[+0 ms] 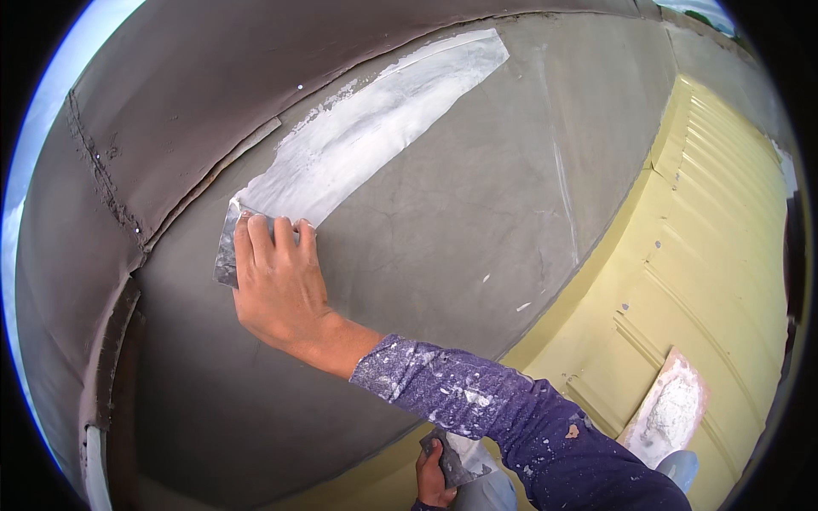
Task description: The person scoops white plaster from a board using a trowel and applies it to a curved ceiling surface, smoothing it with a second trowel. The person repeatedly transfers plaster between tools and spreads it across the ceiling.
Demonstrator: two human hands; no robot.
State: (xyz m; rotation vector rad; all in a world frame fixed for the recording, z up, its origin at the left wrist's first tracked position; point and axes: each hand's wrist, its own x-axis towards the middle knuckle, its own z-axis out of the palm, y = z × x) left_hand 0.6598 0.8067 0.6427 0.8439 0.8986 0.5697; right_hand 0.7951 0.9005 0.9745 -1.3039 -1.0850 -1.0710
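Observation:
My right hand point(281, 285) grips a flat grey putty scraper point(227, 251), its blade lying against the grey cement wall point(443, 204). From the blade a wide band of wet white putty point(366, 119) runs up and to the right along the wall. Low in the view, my left hand point(433, 477) is closed round a second putty scraper point(456, 464) that carries a lump of white putty. The thumb lies on top of that blade. White splashes mark my right purple sleeve.
Yellow ribbed metal sheeting point(682, 272) slopes along the wall's right side. On it, near my right arm, lies a pinkish board point(669, 409) heaped with white putty. Brown metal flashing point(196, 85) edges the wall at upper left, with a raised strip point(213, 175).

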